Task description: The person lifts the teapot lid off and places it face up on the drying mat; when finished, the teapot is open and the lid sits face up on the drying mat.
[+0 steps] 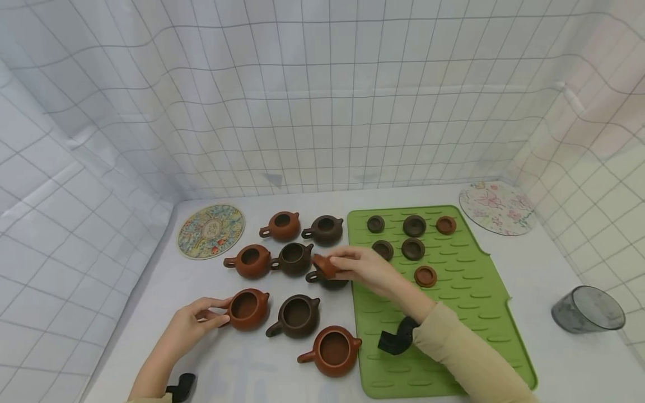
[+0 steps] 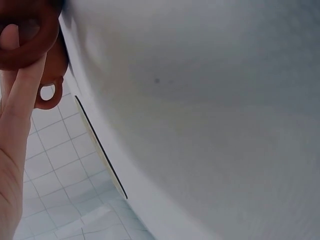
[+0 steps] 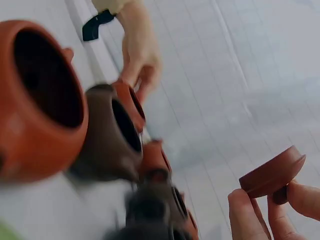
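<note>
My left hand (image 1: 188, 327) pinches the handle of an open reddish-brown teapot (image 1: 249, 309) standing on the white table; in the left wrist view the fingers meet around the handle loop (image 2: 35, 56). Held in my right hand (image 1: 370, 270) is a reddish-brown teapot lid (image 1: 325, 265), tilted above a dark teapot (image 1: 333, 281) that it partly hides. The right wrist view shows the lid (image 3: 272, 172) gripped by its knob between the fingertips. Beside these stand a dark teapot (image 1: 298, 317) and a red one (image 1: 335, 351), both without lids.
More lidless teapots (image 1: 282, 226) fill the rows behind. Several loose lids (image 1: 425, 276) lie on a green mat (image 1: 468, 313) at right. A glass (image 1: 587, 309) stands at far right. Round patterned mats (image 1: 211, 230) lie at the back left and back right.
</note>
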